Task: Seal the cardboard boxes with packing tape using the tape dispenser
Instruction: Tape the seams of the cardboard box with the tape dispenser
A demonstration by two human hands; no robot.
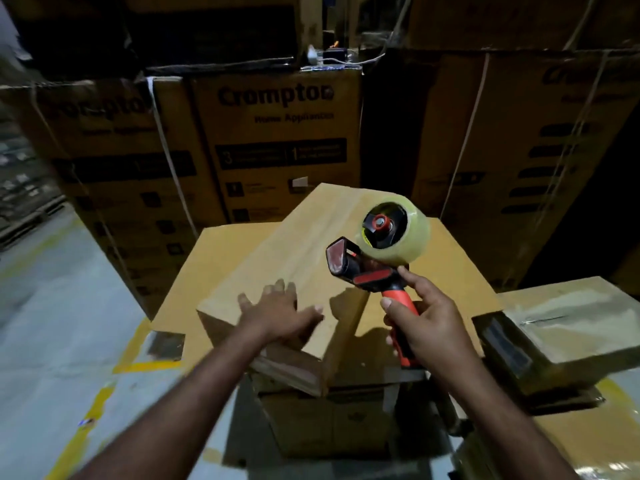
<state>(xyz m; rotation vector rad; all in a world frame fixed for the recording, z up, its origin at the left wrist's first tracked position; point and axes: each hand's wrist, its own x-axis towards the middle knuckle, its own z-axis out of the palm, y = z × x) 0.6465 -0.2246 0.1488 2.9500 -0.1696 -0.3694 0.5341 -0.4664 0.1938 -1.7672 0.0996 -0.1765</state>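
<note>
Forearms: two bare forearms [194, 393] are stretching from the bottom edge up toward the boxes.
Left hand: the left hand [280, 313] is lying palm down on top of the cardboard box [304, 251], near its closest corner, with its fingers straight and spread; its outline is slightly blurred.
Right hand: the right hand [429, 323] is wrapping its fingers round the orange handle of the tape dispenser [374, 271], with the forefinger reaching up to the black body.
Tape dispenser: it is hanging in the air just above the right edge of the cardboard box, its red-and-black nose pointing left and throwing a shadow on the box's side.
Tape roll: the clear tape roll [401, 233] is sitting on the dispenser's hub, at the end farthest from the person.
Cardboard box: plain and brown, it is lying askew on a wider carton [460, 271], with one corner overhanging toward the person.
Taped box: a box [568, 327] covered in shiny tape is standing at the right, apart from the one under the left hand.
Crompton cartons: tall strapped cartons [277, 143] printed "Crompton" are standing stacked behind.
Floor: the grey floor [52, 306] is showing yellow painted lines [145, 367] on the left.
</note>
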